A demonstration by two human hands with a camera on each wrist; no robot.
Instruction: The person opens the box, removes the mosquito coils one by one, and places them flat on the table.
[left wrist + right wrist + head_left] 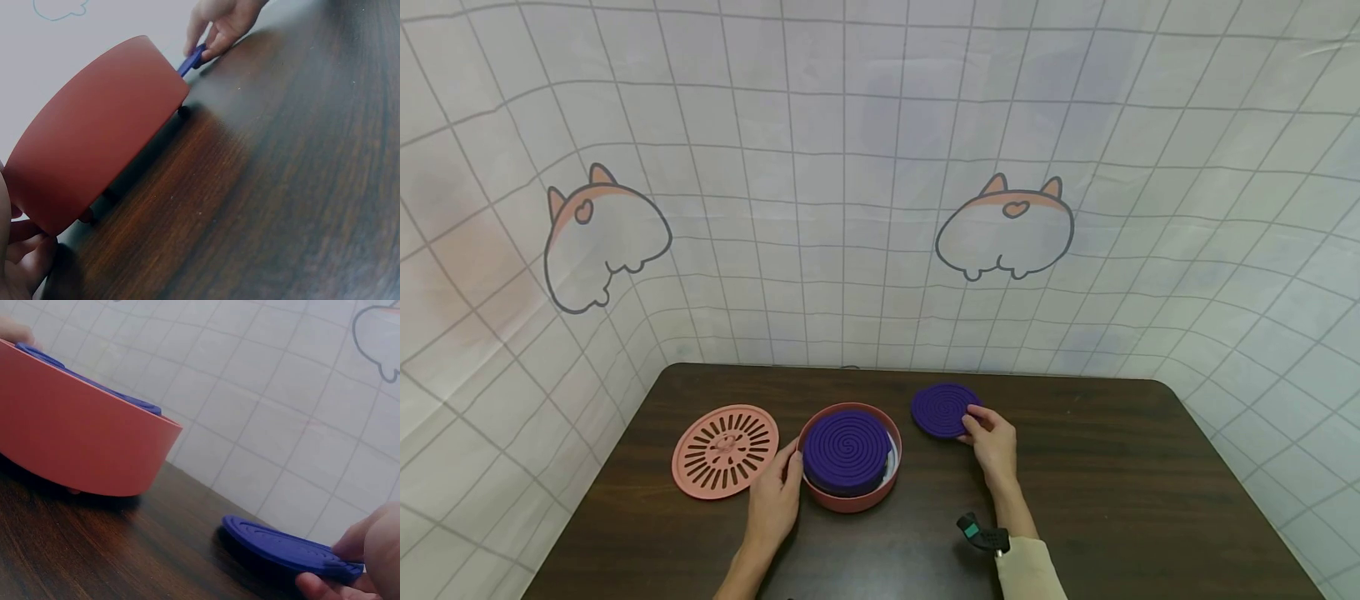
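A round red bowl-like container (848, 504) stands mid-table, with a stack of purple spiral coasters (846, 450) inside, its top level with the rim. My left hand (772, 500) grips the container's left side, the thumb at the rim; the left wrist view shows fingers (37, 259) low on its wall. To the container's right, my right hand (994, 446) pinches the near right edge of a single purple spiral coaster (942, 409). In the right wrist view that coaster (284, 547) lies tilted, its left end close to the tabletop; whether it touches cannot be told.
A pink slotted round lid (725, 452) lies flat on the dark wooden table (1112, 483), left of the container. Something white shows inside the container beside the stack. A white grid-patterned cloth (842, 208) hangs behind and at both sides of the table.
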